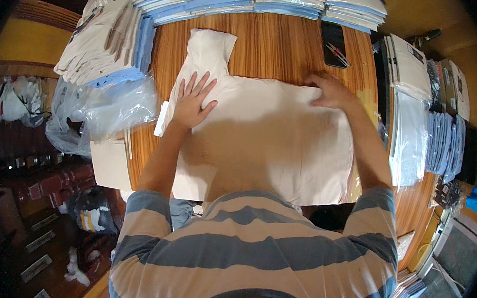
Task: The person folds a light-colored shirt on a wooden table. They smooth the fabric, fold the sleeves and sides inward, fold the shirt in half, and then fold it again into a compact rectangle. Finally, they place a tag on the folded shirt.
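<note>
The left hand (192,102) lies flat on cloth (273,140) covering the counter (276,47); the right hand (332,93) is at the cloth's far edge, near a phone (332,34).

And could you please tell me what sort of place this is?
Probably a garment packing workroom: a pale garment is spread on a wood-grain table, folded garments in clear plastic are stacked along its far edge, and loose plastic bags lie at left.

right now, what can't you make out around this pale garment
Head view:
Pale garment: near edge partly behind striped shirt.
Cloth beneath left hand: palm covers it.
Far bagged stacks: top edge cuts them off.
Tool on black phone: too small to identify.
</note>
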